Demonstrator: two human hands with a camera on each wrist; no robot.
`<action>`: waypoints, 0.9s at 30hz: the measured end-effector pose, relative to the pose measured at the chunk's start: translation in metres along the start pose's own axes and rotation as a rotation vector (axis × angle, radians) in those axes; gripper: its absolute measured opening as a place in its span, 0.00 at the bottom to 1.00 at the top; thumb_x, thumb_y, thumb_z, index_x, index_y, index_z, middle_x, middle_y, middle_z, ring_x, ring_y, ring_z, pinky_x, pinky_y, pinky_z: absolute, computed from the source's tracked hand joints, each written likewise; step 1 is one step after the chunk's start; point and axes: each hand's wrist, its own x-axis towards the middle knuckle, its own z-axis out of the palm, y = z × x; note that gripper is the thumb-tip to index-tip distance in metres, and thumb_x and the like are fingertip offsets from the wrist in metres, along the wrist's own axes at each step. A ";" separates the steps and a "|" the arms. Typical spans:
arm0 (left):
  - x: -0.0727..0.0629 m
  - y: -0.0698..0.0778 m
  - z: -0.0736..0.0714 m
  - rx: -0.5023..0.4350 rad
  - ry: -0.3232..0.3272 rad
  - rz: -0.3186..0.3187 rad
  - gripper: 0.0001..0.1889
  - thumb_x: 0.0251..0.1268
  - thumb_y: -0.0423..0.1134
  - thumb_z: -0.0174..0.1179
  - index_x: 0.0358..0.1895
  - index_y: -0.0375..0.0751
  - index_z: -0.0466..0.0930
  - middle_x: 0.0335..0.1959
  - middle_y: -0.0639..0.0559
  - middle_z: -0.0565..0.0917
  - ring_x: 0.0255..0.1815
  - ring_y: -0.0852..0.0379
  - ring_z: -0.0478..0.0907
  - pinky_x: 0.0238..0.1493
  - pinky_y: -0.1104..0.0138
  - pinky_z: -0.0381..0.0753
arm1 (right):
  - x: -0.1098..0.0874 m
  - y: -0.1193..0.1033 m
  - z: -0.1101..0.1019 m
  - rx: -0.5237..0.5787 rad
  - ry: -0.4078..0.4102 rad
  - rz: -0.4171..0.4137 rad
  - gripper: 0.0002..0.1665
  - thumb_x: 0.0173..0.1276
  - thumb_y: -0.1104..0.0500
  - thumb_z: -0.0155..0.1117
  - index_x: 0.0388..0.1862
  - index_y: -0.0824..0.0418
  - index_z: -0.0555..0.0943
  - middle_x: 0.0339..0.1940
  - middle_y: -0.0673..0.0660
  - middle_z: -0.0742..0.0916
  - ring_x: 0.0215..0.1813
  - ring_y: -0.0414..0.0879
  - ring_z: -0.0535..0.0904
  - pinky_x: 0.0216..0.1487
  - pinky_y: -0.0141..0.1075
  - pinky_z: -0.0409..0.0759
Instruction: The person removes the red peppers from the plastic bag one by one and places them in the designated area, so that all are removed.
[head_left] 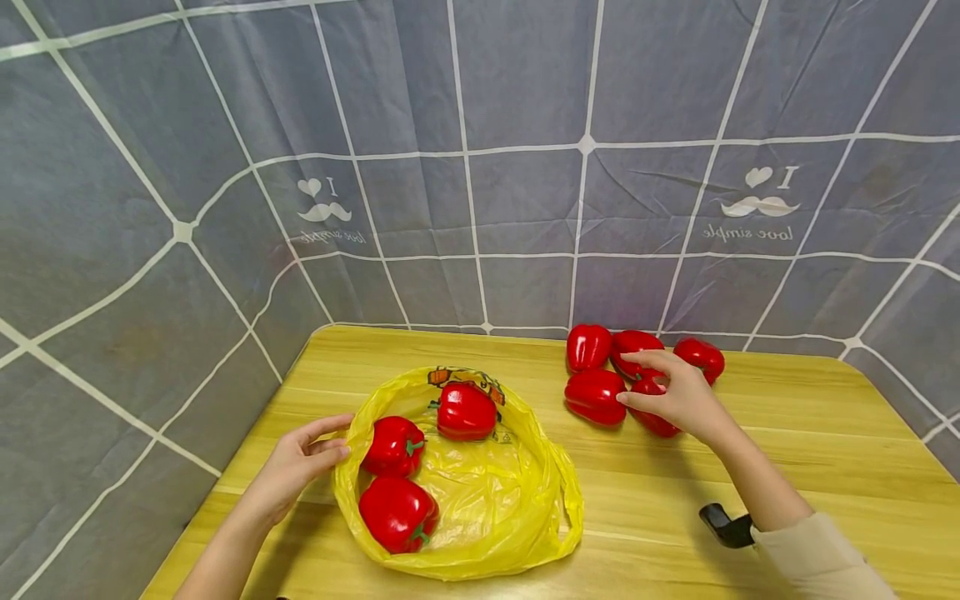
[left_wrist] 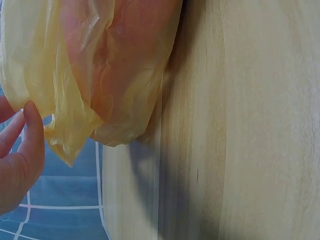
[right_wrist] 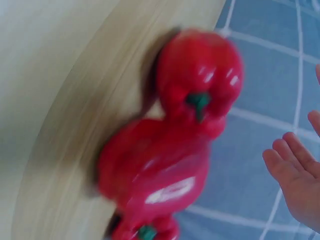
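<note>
A yellow plastic bag [head_left: 517, 525] lies wide-mouthed on the table with three red bell peppers inside: one at the back [head_left: 467, 412], two along its left side. My left hand [head_left: 303, 462] pinches the bag's left rim between thumb and fingers; the left wrist view shows the fingertips [left_wrist: 31, 112] on the thin plastic [left_wrist: 75, 110]. Over a cluster of several red bell peppers [head_left: 595, 397] at the right back, my right hand [head_left: 678, 396] hovers with thumb and fingers spread, holding nothing. In the right wrist view that hand [right_wrist: 300, 185] is apart from the peppers [right_wrist: 155, 170].
The wooden table [head_left: 810, 433] carries everything. A grey cloth with white lines [head_left: 525, 208] hangs behind and beside it. A black strap piece [head_left: 726, 527] sits at the right sleeve [head_left: 813, 550]. One pepper [head_left: 701, 358] lies at the cluster's right end.
</note>
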 end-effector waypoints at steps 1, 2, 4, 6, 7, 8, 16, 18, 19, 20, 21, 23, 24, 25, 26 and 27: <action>0.000 0.000 0.000 0.003 0.003 -0.001 0.27 0.62 0.27 0.57 0.62 0.19 0.61 0.47 0.45 0.77 0.42 0.65 0.78 0.41 0.72 0.78 | 0.000 -0.005 0.003 0.024 -0.008 -0.007 0.33 0.52 0.56 0.75 0.56 0.66 0.77 0.55 0.65 0.79 0.57 0.60 0.71 0.53 0.57 0.72; 0.000 0.000 0.000 0.007 0.007 -0.004 0.26 0.62 0.27 0.57 0.62 0.19 0.61 0.47 0.46 0.77 0.42 0.65 0.78 0.41 0.72 0.78 | 0.000 -0.010 0.005 0.046 -0.017 -0.013 0.32 0.52 0.56 0.74 0.56 0.66 0.77 0.55 0.64 0.79 0.56 0.60 0.71 0.53 0.56 0.72; 0.000 0.001 0.000 0.011 0.012 -0.007 0.26 0.62 0.27 0.57 0.62 0.20 0.62 0.48 0.45 0.76 0.42 0.65 0.77 0.42 0.72 0.78 | -0.001 -0.020 0.011 0.098 -0.038 -0.016 0.31 0.53 0.56 0.74 0.55 0.65 0.77 0.55 0.63 0.79 0.56 0.60 0.72 0.53 0.54 0.74; 0.000 0.001 0.000 0.015 0.013 -0.009 0.26 0.62 0.27 0.57 0.62 0.21 0.62 0.49 0.45 0.76 0.42 0.65 0.77 0.42 0.72 0.77 | -0.003 -0.030 0.017 0.130 -0.063 -0.014 0.30 0.53 0.54 0.74 0.55 0.62 0.78 0.55 0.60 0.79 0.55 0.58 0.73 0.52 0.52 0.74; 0.000 0.001 0.000 0.016 0.014 -0.010 0.26 0.61 0.27 0.57 0.62 0.21 0.62 0.49 0.45 0.76 0.42 0.65 0.77 0.42 0.72 0.77 | -0.003 -0.035 0.021 0.153 -0.078 -0.017 0.30 0.53 0.54 0.74 0.55 0.61 0.78 0.55 0.60 0.79 0.56 0.58 0.73 0.52 0.51 0.75; 0.000 0.001 0.000 0.016 0.016 -0.011 0.26 0.61 0.27 0.57 0.62 0.21 0.62 0.49 0.46 0.76 0.42 0.65 0.77 0.42 0.72 0.77 | -0.003 -0.040 0.025 0.165 -0.091 -0.022 0.30 0.53 0.54 0.74 0.55 0.60 0.78 0.54 0.59 0.79 0.56 0.57 0.73 0.53 0.51 0.75; -0.001 0.001 0.001 0.013 0.013 -0.013 0.27 0.62 0.28 0.57 0.63 0.20 0.62 0.47 0.49 0.77 0.41 0.65 0.77 0.41 0.72 0.77 | -0.006 -0.078 0.060 0.304 -0.215 -0.088 0.29 0.53 0.56 0.74 0.55 0.61 0.78 0.55 0.56 0.79 0.57 0.54 0.73 0.55 0.47 0.74; -0.001 0.001 0.001 0.013 0.013 -0.013 0.27 0.62 0.28 0.57 0.63 0.21 0.62 0.47 0.49 0.77 0.42 0.65 0.77 0.41 0.72 0.77 | -0.007 -0.088 0.070 0.328 -0.252 -0.100 0.29 0.54 0.55 0.73 0.55 0.59 0.78 0.55 0.55 0.79 0.58 0.53 0.73 0.55 0.48 0.74; -0.001 0.001 0.001 0.014 0.015 -0.014 0.27 0.62 0.28 0.57 0.63 0.21 0.62 0.48 0.48 0.77 0.42 0.65 0.77 0.41 0.72 0.77 | -0.007 -0.092 0.075 0.334 -0.270 -0.106 0.28 0.54 0.54 0.72 0.55 0.59 0.78 0.55 0.55 0.79 0.58 0.54 0.73 0.54 0.48 0.74; -0.001 0.001 0.001 0.015 0.016 -0.014 0.27 0.62 0.28 0.57 0.63 0.21 0.62 0.48 0.48 0.77 0.42 0.65 0.77 0.41 0.72 0.77 | -0.008 -0.097 0.079 0.346 -0.286 -0.110 0.28 0.55 0.54 0.72 0.55 0.58 0.79 0.55 0.54 0.79 0.58 0.54 0.72 0.54 0.49 0.74; -0.001 0.001 0.001 0.017 0.017 -0.014 0.27 0.61 0.27 0.57 0.63 0.21 0.62 0.48 0.48 0.76 0.42 0.65 0.76 0.41 0.72 0.77 | -0.008 -0.101 0.084 0.356 -0.301 -0.115 0.28 0.55 0.54 0.72 0.55 0.58 0.79 0.55 0.54 0.79 0.58 0.54 0.72 0.54 0.50 0.74; -0.001 0.001 0.002 0.019 0.021 -0.014 0.27 0.61 0.27 0.57 0.62 0.21 0.62 0.48 0.48 0.76 0.42 0.65 0.76 0.41 0.72 0.77 | -0.009 -0.109 0.094 0.371 -0.326 -0.124 0.28 0.55 0.54 0.72 0.55 0.57 0.79 0.54 0.52 0.80 0.58 0.53 0.72 0.54 0.49 0.74; -0.001 0.001 0.002 0.019 0.022 -0.014 0.27 0.61 0.27 0.57 0.62 0.21 0.62 0.48 0.49 0.76 0.42 0.65 0.76 0.41 0.73 0.77 | -0.010 -0.112 0.098 0.374 -0.335 -0.126 0.27 0.55 0.54 0.72 0.55 0.56 0.79 0.54 0.51 0.80 0.58 0.52 0.72 0.53 0.48 0.74; -0.001 0.001 0.002 0.018 0.022 -0.014 0.27 0.61 0.27 0.57 0.62 0.21 0.62 0.48 0.49 0.76 0.42 0.65 0.76 0.41 0.73 0.77 | -0.010 -0.116 0.103 0.380 -0.344 -0.127 0.27 0.55 0.54 0.72 0.54 0.56 0.79 0.54 0.50 0.80 0.58 0.50 0.72 0.53 0.47 0.74; -0.001 0.001 0.002 0.016 0.020 -0.013 0.27 0.61 0.27 0.57 0.62 0.21 0.62 0.48 0.50 0.76 0.42 0.65 0.76 0.41 0.73 0.77 | -0.011 -0.120 0.108 0.386 -0.354 -0.128 0.27 0.54 0.55 0.73 0.54 0.56 0.79 0.53 0.49 0.80 0.57 0.48 0.72 0.53 0.46 0.74; -0.001 0.000 0.003 0.015 0.018 -0.012 0.27 0.61 0.27 0.57 0.62 0.21 0.62 0.48 0.50 0.76 0.42 0.64 0.76 0.41 0.73 0.77 | -0.011 -0.123 0.113 0.388 -0.364 -0.131 0.27 0.54 0.55 0.73 0.54 0.55 0.79 0.53 0.48 0.80 0.57 0.47 0.72 0.53 0.46 0.74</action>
